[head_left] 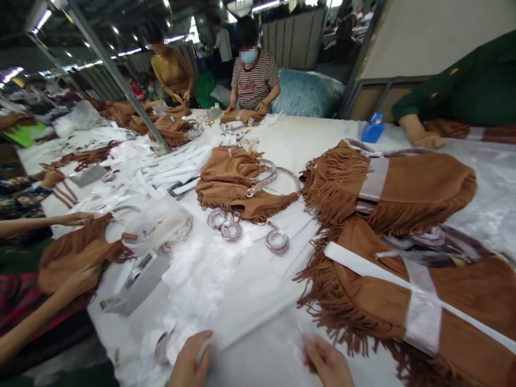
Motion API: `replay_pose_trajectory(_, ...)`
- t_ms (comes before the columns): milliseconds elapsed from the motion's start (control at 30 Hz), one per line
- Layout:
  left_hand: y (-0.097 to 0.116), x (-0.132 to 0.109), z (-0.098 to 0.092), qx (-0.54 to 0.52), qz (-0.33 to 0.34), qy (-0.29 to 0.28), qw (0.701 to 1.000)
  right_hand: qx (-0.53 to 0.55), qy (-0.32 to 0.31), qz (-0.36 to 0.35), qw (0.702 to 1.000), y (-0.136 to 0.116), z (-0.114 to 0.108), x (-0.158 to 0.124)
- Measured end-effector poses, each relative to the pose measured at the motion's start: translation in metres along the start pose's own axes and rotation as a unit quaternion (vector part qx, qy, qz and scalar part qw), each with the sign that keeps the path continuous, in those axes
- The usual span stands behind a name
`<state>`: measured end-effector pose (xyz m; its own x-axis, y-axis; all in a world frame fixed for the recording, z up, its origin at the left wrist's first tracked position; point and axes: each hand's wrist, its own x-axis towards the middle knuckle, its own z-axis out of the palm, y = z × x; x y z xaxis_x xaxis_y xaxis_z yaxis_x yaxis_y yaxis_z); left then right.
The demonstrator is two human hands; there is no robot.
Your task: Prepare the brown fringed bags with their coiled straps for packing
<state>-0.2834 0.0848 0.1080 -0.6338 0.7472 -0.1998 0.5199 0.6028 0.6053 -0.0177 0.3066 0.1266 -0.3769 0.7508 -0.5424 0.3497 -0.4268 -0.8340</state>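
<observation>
My left hand [191,359] is at the bottom edge, its fingers curled with the thumb close to them. Across from it, my right hand [327,361] is closed, its fingertips blurred. A thin translucent plastic sheet [258,355] stretches between the two hands over the white table, and both appear to pinch its sides. Right of my right hand lies a brown fringed suede bag [374,290] with a white paper strip [363,262] across it and a pale wrap around its middle. A small wrapped coil [163,346] is beside my left hand.
Another fringed bag [427,180] lies behind. Mid-table are brown bags [229,172] and wrapped strap coils [277,241]. A grey tape dispenser [137,282] and a co-worker's hands [83,277] on a bag are at left. A blue dispenser [373,128] stands farther back; other people work around the table.
</observation>
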Motion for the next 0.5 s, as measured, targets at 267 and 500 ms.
replay_pose_trajectory(267, 0.036, 0.030, 0.040, -0.023, 0.058, -0.029, 0.998, -0.116, 0.079, -0.098, 0.985, -0.019, -0.013, 0.035)
replay_pose_trajectory(500, 0.095, 0.119, 0.065, 0.116, 0.089, -0.106, 0.983, -0.343, 0.076, -0.084, 0.933, 0.082, -0.008, -0.042)
